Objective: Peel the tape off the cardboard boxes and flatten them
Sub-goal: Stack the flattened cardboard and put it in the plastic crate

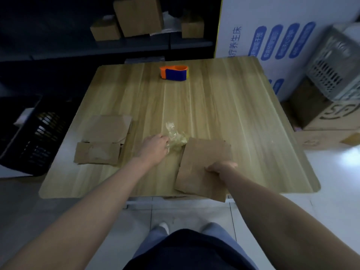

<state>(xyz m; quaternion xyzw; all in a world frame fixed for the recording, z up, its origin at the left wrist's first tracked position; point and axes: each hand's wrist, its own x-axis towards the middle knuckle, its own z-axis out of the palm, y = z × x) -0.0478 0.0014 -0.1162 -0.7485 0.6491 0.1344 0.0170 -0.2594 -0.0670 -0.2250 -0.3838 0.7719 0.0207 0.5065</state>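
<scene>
A flattened brown cardboard box (202, 164) lies at the table's near edge, and my right hand (222, 167) grips its right side. A crumpled wad of clear peeled tape (175, 136) rests just beyond that box's far left corner. My left hand (154, 147) reaches to the wad, fingertips touching it; whether it holds the tape is unclear. Two more flattened boxes lie at the left of the table: one further back (106, 128) and one nearer (97, 153), overlapping each other.
An orange and blue tape dispenser (174, 73) sits at the far middle of the wooden table (243, 114). A black crate (33, 137) stands on the floor left. Cardboard boxes (139, 16) sit on dark shelves behind. A white basket (335, 71) and cartons are on the right.
</scene>
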